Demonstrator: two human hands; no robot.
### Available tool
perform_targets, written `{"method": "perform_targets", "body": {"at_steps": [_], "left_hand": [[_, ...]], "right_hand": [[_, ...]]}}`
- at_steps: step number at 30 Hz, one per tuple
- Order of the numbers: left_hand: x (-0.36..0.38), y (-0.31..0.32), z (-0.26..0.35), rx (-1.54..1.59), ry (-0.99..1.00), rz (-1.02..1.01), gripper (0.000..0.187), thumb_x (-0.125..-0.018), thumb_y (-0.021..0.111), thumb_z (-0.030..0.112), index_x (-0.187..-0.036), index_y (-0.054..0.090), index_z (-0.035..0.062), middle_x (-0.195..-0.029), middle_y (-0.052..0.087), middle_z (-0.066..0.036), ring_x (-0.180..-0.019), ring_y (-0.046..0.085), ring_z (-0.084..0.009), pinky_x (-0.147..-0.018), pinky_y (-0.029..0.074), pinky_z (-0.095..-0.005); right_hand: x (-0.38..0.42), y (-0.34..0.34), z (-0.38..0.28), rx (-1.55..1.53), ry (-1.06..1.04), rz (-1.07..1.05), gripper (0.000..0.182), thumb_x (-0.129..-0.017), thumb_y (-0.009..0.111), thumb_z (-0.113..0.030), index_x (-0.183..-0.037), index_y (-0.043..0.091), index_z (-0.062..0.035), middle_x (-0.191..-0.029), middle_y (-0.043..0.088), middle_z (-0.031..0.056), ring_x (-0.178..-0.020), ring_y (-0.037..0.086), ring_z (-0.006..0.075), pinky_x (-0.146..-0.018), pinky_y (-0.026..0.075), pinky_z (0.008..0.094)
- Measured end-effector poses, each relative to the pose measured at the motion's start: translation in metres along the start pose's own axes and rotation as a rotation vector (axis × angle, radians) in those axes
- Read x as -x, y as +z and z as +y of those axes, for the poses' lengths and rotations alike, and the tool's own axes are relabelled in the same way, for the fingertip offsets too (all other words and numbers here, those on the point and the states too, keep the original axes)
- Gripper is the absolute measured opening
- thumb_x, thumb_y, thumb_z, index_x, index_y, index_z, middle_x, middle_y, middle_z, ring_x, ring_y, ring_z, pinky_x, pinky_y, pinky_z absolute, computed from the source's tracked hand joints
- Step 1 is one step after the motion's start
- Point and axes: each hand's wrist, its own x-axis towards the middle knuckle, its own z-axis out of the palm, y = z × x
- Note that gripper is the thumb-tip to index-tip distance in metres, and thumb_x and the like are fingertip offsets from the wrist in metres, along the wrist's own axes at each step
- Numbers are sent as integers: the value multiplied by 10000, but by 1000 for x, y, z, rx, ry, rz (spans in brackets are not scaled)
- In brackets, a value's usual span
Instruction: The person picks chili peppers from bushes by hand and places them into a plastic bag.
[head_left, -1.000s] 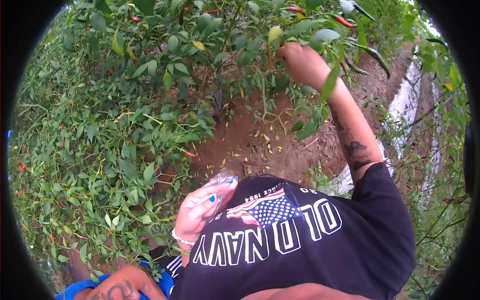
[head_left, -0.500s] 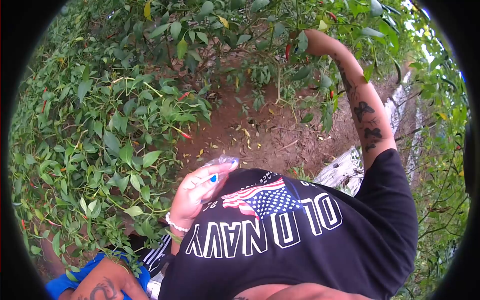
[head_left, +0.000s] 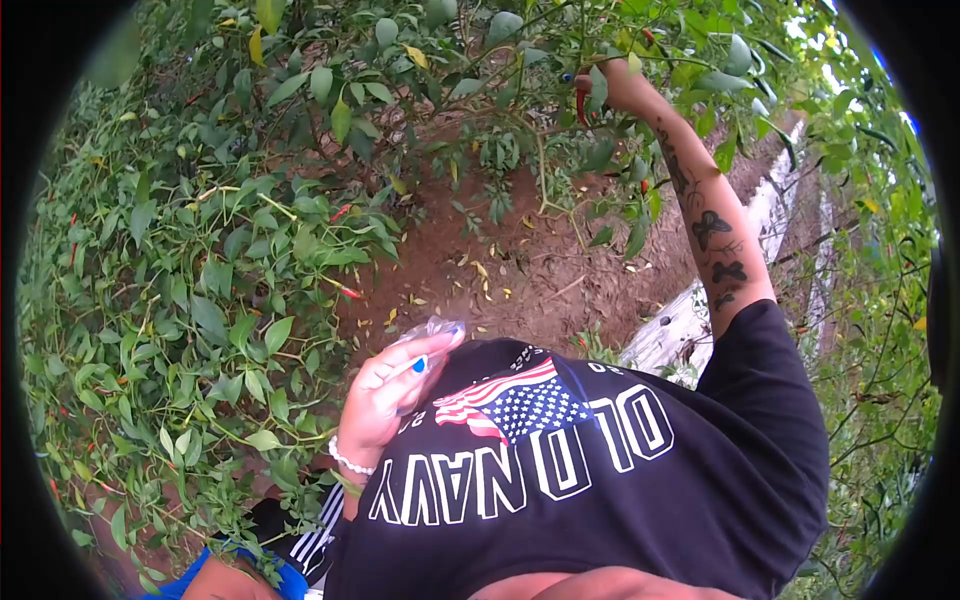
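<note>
My right hand [head_left: 622,88] reaches up among the leaves of a pepper plant at the top. Its fingers, partly behind a leaf, are closed at the upper end of a red chili pepper [head_left: 582,104], which hangs down from them. A blue-painted nail shows beside the stems. Low in front of my shirt, my left hand [head_left: 382,392] has its fingers folded around a crumpled clear plastic bag [head_left: 436,329]. What the bag holds, if anything, is hidden.
Dense pepper plants [head_left: 200,300] with several red chilies fill the left side. Bare soil [head_left: 480,250] with fallen leaves lies between the rows. A pale strip of sheeting [head_left: 670,325] runs along the right. Another person's blue clothing [head_left: 290,578] shows at the lower left.
My right hand has shifted slightly left and its fingers have come onto the red chili. My left hand keeps the bag in nearly the same place. The other person's arm has dropped lower in view.
</note>
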Motion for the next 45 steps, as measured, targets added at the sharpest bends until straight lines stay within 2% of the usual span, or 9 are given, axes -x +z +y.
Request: {"method": "perform_targets", "body": {"at_steps": [4,6,9,19,22,27,32,41,45], "left_hand": [[-5,-4,-5,-2,-8,-30,360,-818,474,65,-1149,455,-76,-864,591,-36,-482,312,20,-463,266,-118],[-7,-6,-6,5,-35,-52,332,-836,431,39,-1146,460,-73,-1170,509,-127,-504,346,25,-825,381,-155],[-10,0,-6,-12,-31,-37,329,-834,430,42,-1140,465,-76,-1176,503,-134,-519,361,29,-853,375,-174],[-10,-3,-9,42,-28,-98,350,-830,429,35,-1162,448,-75,-1158,513,-118,-617,470,5,-914,350,-201],[-10,-1,-8,-9,-16,-54,348,-830,435,44,-1159,457,-65,-1133,534,-90,-480,310,24,-749,398,-138],[-11,-9,-10,-53,-47,-51,333,-836,435,51,-1153,476,-45,-1131,540,-82,-464,255,20,-456,217,-118],[-13,-3,-7,-36,-21,-50,334,-833,445,44,-1145,463,-73,-1145,528,-114,-464,276,20,-618,354,-100],[-18,11,-10,-84,-23,-13,331,-823,457,29,-1130,461,-92,-905,604,-85,-449,275,7,-429,232,-142],[-30,21,-12,-76,-51,12,337,-824,464,36,-1136,454,-91,-895,605,-85,-453,282,5,-426,225,-141]], "right_hand": [[16,-1,2,-191,16,75,303,-761,585,-266,-911,583,-4,-818,612,152,-737,575,233,-674,447,326],[11,3,12,-221,46,41,288,-789,505,-279,-880,589,-18,-810,615,135,-736,597,254,-662,473,330],[-5,17,34,-201,31,124,282,-738,567,-263,-838,596,-1,-717,594,76,-628,512,145,-599,412,318],[19,-8,-11,-358,244,49,216,-731,585,-219,-817,636,-28,-696,596,55,-591,497,123,-532,397,275],[16,-2,-6,-568,285,-5,209,-727,597,-214,-826,652,-39,-669,592,47,-581,494,115,-519,391,262],[7,-1,6,-597,288,-149,319,-687,639,-325,-841,625,-46,-703,596,26,-596,512,104,-548,429,260],[14,-4,-2,-366,238,-6,338,-713,549,-358,-758,609,-28,-657,595,74,-555,535,159,-538,443,287],[19,-16,-17,-33,266,-84,308,-670,550,-333,-768,603,-46,-764,609,127,-715,582,289,-626,464,372],[-10,2,-3,323,-179,-161,283,-741,466,-287,-723,599,-38,-699,601,142,-666,578,303,-614,459,379]]}}
